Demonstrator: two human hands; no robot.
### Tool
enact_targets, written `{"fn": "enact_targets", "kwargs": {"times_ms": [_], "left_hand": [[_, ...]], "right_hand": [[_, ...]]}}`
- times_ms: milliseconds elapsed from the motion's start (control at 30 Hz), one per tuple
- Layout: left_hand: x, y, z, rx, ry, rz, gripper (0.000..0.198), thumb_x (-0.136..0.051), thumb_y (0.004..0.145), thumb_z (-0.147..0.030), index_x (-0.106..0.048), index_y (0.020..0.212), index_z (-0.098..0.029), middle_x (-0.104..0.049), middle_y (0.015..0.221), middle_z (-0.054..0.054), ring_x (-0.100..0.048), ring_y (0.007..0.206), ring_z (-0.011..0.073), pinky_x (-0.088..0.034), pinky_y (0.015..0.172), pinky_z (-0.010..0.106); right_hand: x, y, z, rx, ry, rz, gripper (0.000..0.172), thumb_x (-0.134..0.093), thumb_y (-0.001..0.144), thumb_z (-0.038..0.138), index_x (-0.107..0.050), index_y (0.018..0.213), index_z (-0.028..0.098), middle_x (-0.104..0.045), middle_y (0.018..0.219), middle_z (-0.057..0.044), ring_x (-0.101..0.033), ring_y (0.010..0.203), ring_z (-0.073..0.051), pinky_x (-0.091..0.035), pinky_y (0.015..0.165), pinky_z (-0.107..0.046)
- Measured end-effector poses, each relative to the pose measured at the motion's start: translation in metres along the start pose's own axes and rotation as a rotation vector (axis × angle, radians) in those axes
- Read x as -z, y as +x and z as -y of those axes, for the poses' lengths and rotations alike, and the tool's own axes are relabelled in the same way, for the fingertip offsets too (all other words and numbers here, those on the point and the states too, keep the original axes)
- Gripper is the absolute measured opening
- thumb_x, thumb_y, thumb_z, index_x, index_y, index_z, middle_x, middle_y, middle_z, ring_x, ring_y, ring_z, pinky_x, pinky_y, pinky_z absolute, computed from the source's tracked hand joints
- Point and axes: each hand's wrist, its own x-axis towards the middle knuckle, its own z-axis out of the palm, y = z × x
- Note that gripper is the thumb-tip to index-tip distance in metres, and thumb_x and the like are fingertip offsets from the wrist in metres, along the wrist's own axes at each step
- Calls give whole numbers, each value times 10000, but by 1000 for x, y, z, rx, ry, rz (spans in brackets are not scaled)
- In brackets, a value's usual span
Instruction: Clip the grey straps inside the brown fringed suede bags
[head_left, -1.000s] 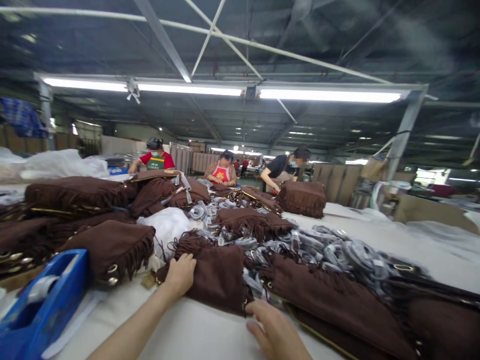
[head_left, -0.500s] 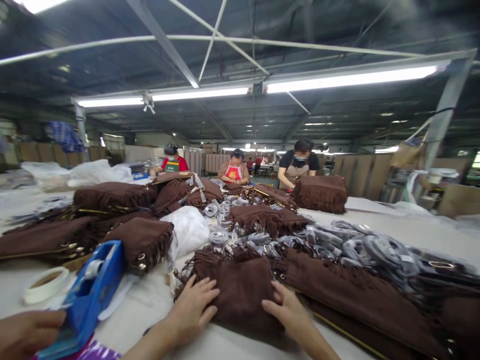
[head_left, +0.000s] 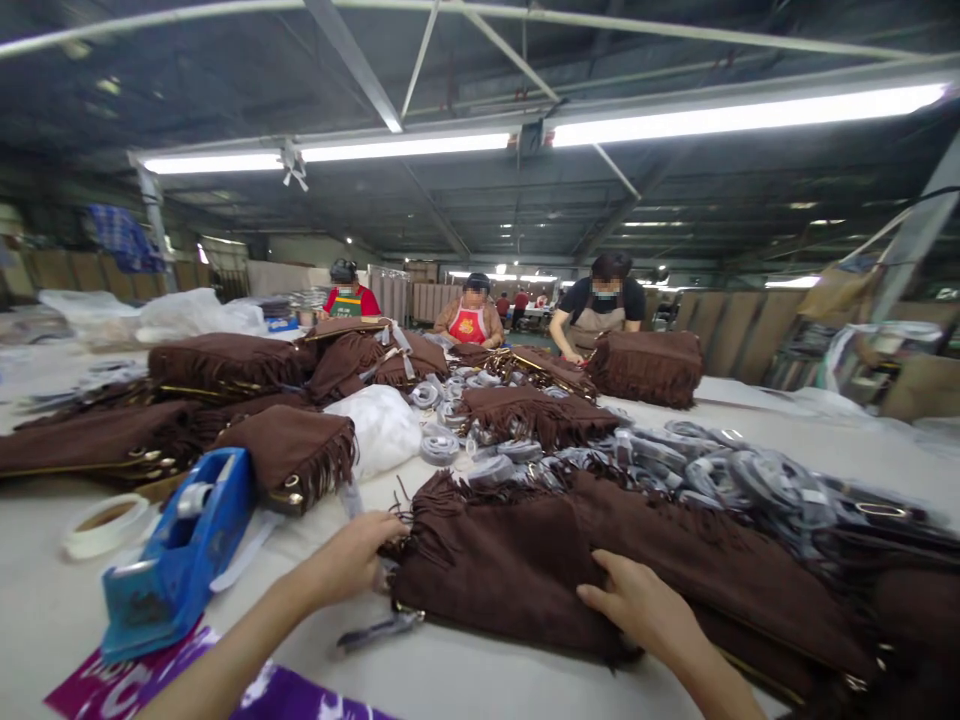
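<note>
A brown fringed bag (head_left: 495,560) lies in front of me on the white table, its fringe toward the far left and a small zip pull at its near left corner. My left hand (head_left: 360,552) is closed on the bag's left edge, fingertips partly hidden by fringe. At the opposite end, my right hand (head_left: 645,605) grips the bag's right side, thumb and forefinger on the cloth, other fingers hidden. Another long brown bag (head_left: 720,570) lies beyond and right of it, close to my right hand. A small grey strip (head_left: 381,632) lies by the zip corner.
A blue tape dispenser (head_left: 176,560) stands at left beside a white tape roll (head_left: 109,525), over a purple printed sheet (head_left: 277,690). Brown bags (head_left: 289,450), wrapped coiled straps (head_left: 772,480) and white plastic (head_left: 379,430) cover the table. Several co-workers (head_left: 604,300) stand across it.
My hands have gone from lying on the bag to gripping its two sides, and the bag has turned and shifted right. Another person's hand at the tape dispenser has left; the dispenser now stands lower.
</note>
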Motion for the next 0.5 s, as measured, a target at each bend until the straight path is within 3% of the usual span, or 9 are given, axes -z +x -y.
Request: {"fn": "enact_targets", "kwargs": {"times_ms": [67, 133, 267, 367, 500], "left_hand": [[1, -7, 12, -39, 35, 54, 633, -414, 630, 45, -625, 1168, -214, -653, 1145, 64, -571, 1095, 216, -439, 1016, 362], [-2, -14, 15, -79, 65, 37, 656, -416, 691, 34, -557, 1273, -235, -622, 1198, 73, -549, 1120, 225, -400, 1053, 407], [-10, -20, 3, -151, 93, -7, 791, -455, 690, 27, -416, 1418, -280, -398, 1477, 103, -359, 1350, 283, -227, 1151, 529], [-14, -20, -6, -218, 37, 51, 713, -540, 717, -41, -486, 1376, -309, -307, 1548, 85, -324, 1379, 312, -274, 1138, 500], [-24, -18, 1, -256, -7, 96, 507, -619, 810, -214, -576, 1299, -341, -395, 1514, 82, -393, 1339, 321, -295, 1116, 519]], "right_hand": [[5, -6, 20, 3, -213, -73, 142, -560, 884, 221, -651, 976, 163, -714, 902, -118, -683, 881, -284, -463, 686, -313], [4, -15, 48, 85, -286, -164, 151, -489, 930, 199, -638, 945, 183, -698, 898, -103, -686, 832, -265, -454, 640, -300], [-16, -41, 113, 557, -115, -126, 174, -504, 909, 144, -600, 1016, 240, -676, 884, -26, -673, 742, -200, -446, 564, -254], [-36, -52, 156, 907, -23, -75, 238, -548, 880, 141, -547, 1098, 236, -677, 989, -13, -661, 762, -186, -456, 538, -247], [-55, -47, 188, 1060, -84, -84, 217, -523, 906, 148, -511, 1121, 171, -688, 943, -24, -648, 663, -178, -427, 454, -261]]}}
